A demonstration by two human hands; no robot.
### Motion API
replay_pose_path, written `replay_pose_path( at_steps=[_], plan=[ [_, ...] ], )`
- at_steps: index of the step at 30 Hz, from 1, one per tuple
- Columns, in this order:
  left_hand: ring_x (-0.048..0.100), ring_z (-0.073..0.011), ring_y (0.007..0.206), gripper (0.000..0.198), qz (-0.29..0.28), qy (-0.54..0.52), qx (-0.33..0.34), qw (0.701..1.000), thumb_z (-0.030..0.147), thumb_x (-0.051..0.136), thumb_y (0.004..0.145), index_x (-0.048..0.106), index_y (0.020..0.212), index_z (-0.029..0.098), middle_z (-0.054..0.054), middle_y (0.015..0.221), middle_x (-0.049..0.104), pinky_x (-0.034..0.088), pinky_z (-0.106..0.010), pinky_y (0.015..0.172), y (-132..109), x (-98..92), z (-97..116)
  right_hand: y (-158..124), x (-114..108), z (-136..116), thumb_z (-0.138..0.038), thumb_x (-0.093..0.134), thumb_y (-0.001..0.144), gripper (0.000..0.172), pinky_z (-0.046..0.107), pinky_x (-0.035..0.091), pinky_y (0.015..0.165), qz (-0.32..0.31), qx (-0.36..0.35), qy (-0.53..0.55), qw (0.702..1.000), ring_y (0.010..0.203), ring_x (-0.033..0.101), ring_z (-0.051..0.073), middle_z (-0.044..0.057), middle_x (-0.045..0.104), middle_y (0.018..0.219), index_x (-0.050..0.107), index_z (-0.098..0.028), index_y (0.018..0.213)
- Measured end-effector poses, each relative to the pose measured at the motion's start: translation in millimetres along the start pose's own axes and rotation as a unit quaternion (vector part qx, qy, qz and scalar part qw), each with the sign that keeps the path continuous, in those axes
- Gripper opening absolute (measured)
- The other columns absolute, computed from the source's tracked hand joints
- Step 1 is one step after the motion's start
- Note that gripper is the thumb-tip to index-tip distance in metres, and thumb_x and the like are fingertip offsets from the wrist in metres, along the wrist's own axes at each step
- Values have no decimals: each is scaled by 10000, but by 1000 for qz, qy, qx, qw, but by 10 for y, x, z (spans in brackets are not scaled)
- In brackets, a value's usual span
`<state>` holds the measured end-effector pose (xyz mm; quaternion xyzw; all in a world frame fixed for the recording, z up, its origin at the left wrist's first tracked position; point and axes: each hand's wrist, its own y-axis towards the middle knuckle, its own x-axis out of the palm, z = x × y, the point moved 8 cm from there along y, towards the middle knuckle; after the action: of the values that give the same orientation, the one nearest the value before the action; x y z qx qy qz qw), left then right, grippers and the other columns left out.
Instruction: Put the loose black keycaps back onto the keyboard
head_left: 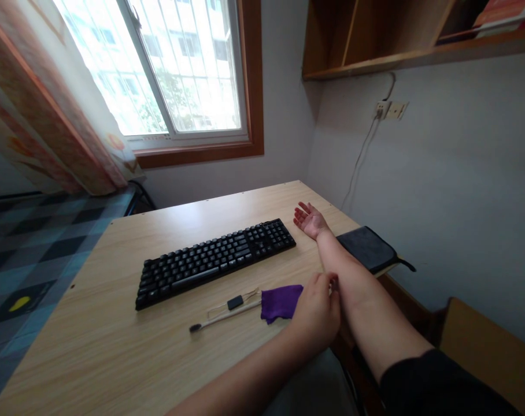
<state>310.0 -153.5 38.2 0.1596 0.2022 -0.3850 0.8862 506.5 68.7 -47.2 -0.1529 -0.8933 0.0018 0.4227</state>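
Note:
My left hand (317, 309) is closed, its curled fingers up against the inner side of my right forearm (353, 283). Whatever its fingertips pinch, if anything, is hidden. Stretched out near the back right of the table, my right hand (310, 221) lies palm up with fingers apart and holds nothing. Beside my left hand is a purple cloth (280, 301), partly covered by it. A toothbrush (221, 318) with dark bristles points left from the cloth. Just behind its handle lies a small black block (235, 303) with a thin tan cord.
A black keyboard (219, 254) lies slantwise across the wooden table (115, 346). Under my right forearm, at the table's right edge, is a black zip pouch (366, 247). A cable (360, 156) hangs from the wall socket. Left of the table is a checked bed cover (41, 254).

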Motion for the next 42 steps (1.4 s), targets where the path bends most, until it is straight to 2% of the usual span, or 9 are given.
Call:
replay_pose_path(
  at_steps=[7, 14, 19, 24, 30, 33, 37, 39, 42],
  plan=[
    [608, -235, 989, 200, -21, 21, -14, 999, 101, 485, 875, 595, 997, 214, -81, 1072, 667, 498, -386, 905, -99, 54, 162, 4, -5, 21, -395, 574, 961, 189, 317, 591, 710, -4, 11, 1, 1000, 762, 709, 163, 23, 755, 887, 686, -259, 1030],
    [574, -270, 1091, 244, -19, 108, -34, 993, 141, 478, 891, 568, 1112, 193, -127, 1167, 636, 471, -420, 970, -16, 35, 17, -24, 11, 24, -381, 591, 953, 174, 313, 587, 712, -8, 15, 8, 1000, 755, 714, 164, 24, 760, 872, 687, -253, 1022],
    [570, -315, 993, 223, -71, 212, 7, 975, 167, 450, 888, 607, 1046, 152, -168, 1071, 646, 467, -460, 882, -107, 111, 168, -42, 11, 35, -382, 600, 946, 170, 309, 586, 723, -6, 18, 8, 1000, 762, 717, 159, 22, 761, 878, 689, -255, 1013],
    [566, -320, 992, 321, -38, 226, 11, 973, 201, 473, 878, 575, 1176, 138, -164, 1138, 622, 462, -449, 832, -140, 25, 250, -36, -21, 45, -378, 623, 927, 157, 313, 591, 728, -11, 5, 10, 1000, 766, 715, 156, 19, 761, 885, 693, -258, 1001],
    [570, -314, 1001, 290, -56, 241, 31, 969, 166, 506, 828, 603, 1101, 144, -164, 1106, 627, 467, -433, 842, -187, 19, 321, -61, -50, 51, -370, 624, 923, 144, 321, 592, 736, 4, -3, -8, 1000, 765, 714, 157, 22, 756, 876, 690, -257, 982],
    [581, -315, 1002, 365, -41, 226, 30, 973, 178, 524, 809, 583, 1167, 145, -160, 1127, 622, 488, -432, 823, -203, -57, 374, -99, -58, 17, -394, 587, 940, 160, 328, 589, 762, 26, -26, -79, 996, 786, 710, 158, 20, 744, 858, 676, -265, 972],
    [591, -275, 987, 237, -53, 203, 73, 975, 154, 534, 781, 627, 994, 200, -108, 1089, 627, 496, -394, 836, -290, -180, 540, -162, -16, -12, -410, 505, 975, 207, 301, 576, 773, 42, -25, -175, 983, 804, 700, 142, 23, 728, 884, 654, -267, 990],
    [594, -248, 964, 199, -30, 194, 88, 977, 136, 540, 775, 618, 941, 215, -80, 1056, 626, 494, -372, 841, -351, -384, 590, -189, 15, -66, -402, 481, 985, 226, 270, 562, 739, 48, -15, -235, 971, 793, 689, 130, 36, 725, 935, 648, -256, 1034],
    [595, -215, 906, 169, 69, 209, 70, 973, 117, 504, 812, 587, 924, 212, -66, 1016, 613, 491, -348, 810, -433, -961, 463, -244, 29, -263, -378, 578, 938, 243, 213, 505, 629, 58, 6, -351, 935, 745, 657, 115, 65, 717, 1032, 646, -226, 1116]
  ],
)
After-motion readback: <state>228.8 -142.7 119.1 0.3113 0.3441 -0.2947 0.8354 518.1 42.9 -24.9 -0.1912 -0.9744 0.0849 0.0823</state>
